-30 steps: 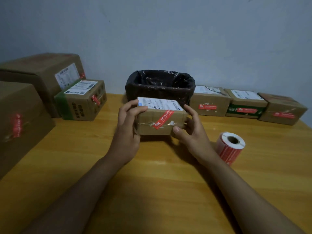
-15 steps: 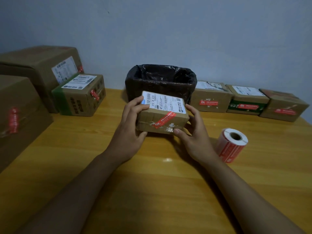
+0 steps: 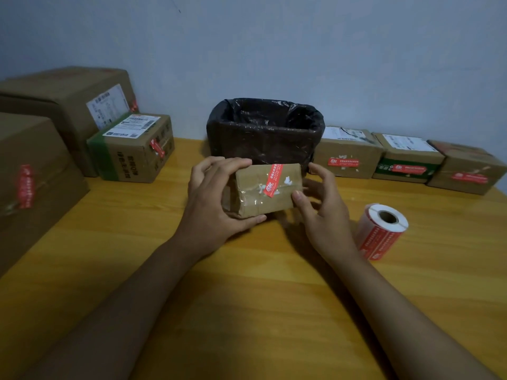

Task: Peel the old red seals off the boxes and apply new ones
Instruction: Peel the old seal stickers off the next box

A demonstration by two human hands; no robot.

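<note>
A small cardboard box [image 3: 252, 192] is lifted just above the wooden table [image 3: 247, 283], its taped side turned toward me. A red seal [image 3: 273, 180] runs down that face, with white paper scraps beside it. My left hand [image 3: 212, 201] grips the box's left end, fingers over the top and thumb under the bottom edge. My right hand [image 3: 322, 204] holds the right end, thumb tip on the front corner. A roll of new red seals [image 3: 380, 231] lies on the table to the right.
A bin lined with a black bag [image 3: 264, 133] stands behind the held box. Three sealed boxes [image 3: 347, 156] line the back right. At the left stand a small box [image 3: 131, 148] and two large boxes [image 3: 33, 182], each with a red seal.
Both hands have tipped the box so its label side turned away and the taped face with the red seal now points at me. The seal now runs nearly vertical.
</note>
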